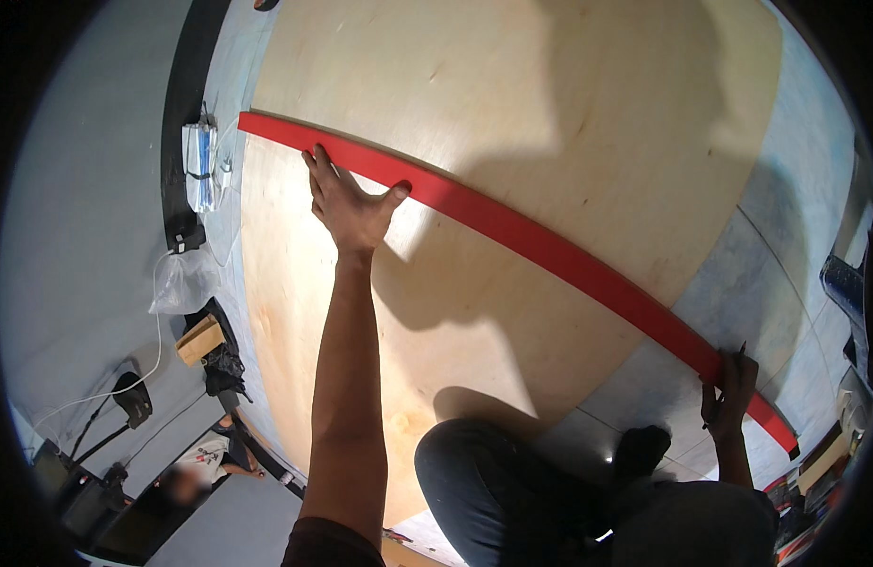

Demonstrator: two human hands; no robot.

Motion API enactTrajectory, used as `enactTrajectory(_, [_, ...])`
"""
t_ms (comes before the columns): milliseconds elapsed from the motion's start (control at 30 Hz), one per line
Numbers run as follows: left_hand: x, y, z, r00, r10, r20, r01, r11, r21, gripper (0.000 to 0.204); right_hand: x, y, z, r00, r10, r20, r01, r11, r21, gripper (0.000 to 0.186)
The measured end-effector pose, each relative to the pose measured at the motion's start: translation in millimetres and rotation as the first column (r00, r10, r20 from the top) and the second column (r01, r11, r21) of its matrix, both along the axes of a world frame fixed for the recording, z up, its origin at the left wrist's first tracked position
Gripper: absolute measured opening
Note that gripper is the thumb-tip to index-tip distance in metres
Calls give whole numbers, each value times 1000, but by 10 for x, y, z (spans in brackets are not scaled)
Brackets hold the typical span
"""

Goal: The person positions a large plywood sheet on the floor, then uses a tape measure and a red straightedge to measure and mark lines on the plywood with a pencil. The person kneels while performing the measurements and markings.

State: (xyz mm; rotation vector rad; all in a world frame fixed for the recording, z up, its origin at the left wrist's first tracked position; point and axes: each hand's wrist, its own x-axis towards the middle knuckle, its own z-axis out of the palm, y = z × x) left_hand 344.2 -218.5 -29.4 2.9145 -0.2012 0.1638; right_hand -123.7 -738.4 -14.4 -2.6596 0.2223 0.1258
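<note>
A long red straightedge bar (pixel 526 241) lies slantwise over a pale plywood sheet (pixel 361 57), from the upper left to the lower right. My left hand (pixel 353 208) is open, thumb and fingers spread, with the tips pressing on the bar's near edge. Toward the bar's right end, which reaches past the sheet, my right hand (pixel 732 387) is closed round it. A thin dark stick, perhaps a pen, shows at these fingers; its kind is unclear. My shadow falls across the wood.
My bent knee (pixel 474 472) rests by the sheet's near edge on a tiled floor (pixel 786 236). Along the left wall are a plastic bag (pixel 185 282), a cardboard box (pixel 200 340) and a white cable (pixel 159 321). Another person (pixel 210 458) is at the lower left.
</note>
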Motion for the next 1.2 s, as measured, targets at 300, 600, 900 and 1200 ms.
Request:
enactTrajectory(300, [3,0,-50,997,-49,54,56,991,-122,160,5,3,-23,999,-8,48,8,1000,-1,62])
enactTrajectory(600, [32,32,-87,999,-18,35,24,983,-180,175,3,3,-10,1000,-1,23,1,1000,-13,61])
enactTrajectory(900, [21,0,-73,999,-19,51,28,983,-183,175,-39,-12,-41,999,5,44,-3,999,-33,60])
enactTrajectory(1200, [43,36,-191,988,-87,130,122,948,-294,166,0,-6,-6,998,-6,55,7,1000,-11,61])
